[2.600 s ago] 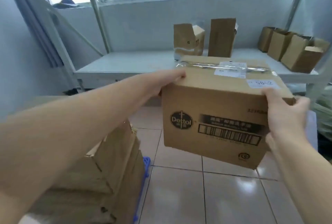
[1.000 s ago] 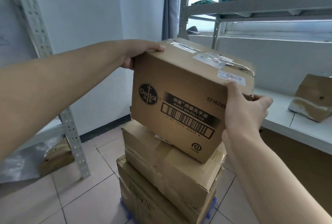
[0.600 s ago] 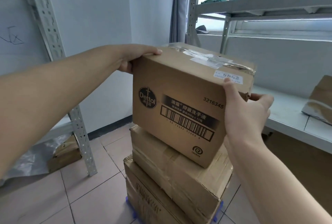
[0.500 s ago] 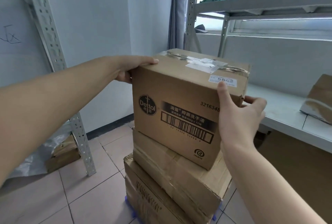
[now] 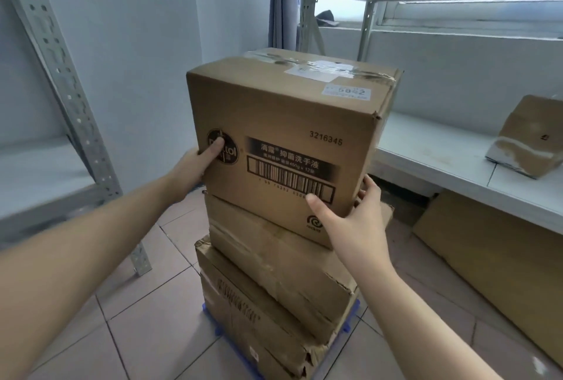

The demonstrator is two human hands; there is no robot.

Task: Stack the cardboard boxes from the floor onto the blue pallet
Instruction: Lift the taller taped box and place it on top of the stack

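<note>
A brown Dettol cardboard box (image 5: 286, 117) with a barcode and taped top sits on top of a stack of worn cardboard boxes (image 5: 274, 273). The stack rests on the blue pallet (image 5: 350, 318), of which only small edges show beneath it. My left hand (image 5: 198, 163) holds the box's lower left corner, thumb on the front face. My right hand (image 5: 350, 218) holds its lower right corner, thumb on the front and fingers around the side.
A grey metal shelf post (image 5: 76, 123) stands on the tiled floor at left. At right runs a white shelf (image 5: 441, 166) with a small damaged box (image 5: 530, 138) on it. A flat cardboard sheet (image 5: 487, 251) leans under that shelf.
I turned from the shelf to the stack and lowered the Dettol box onto it. Both hands slid from its upper corners down to its lower corners.
</note>
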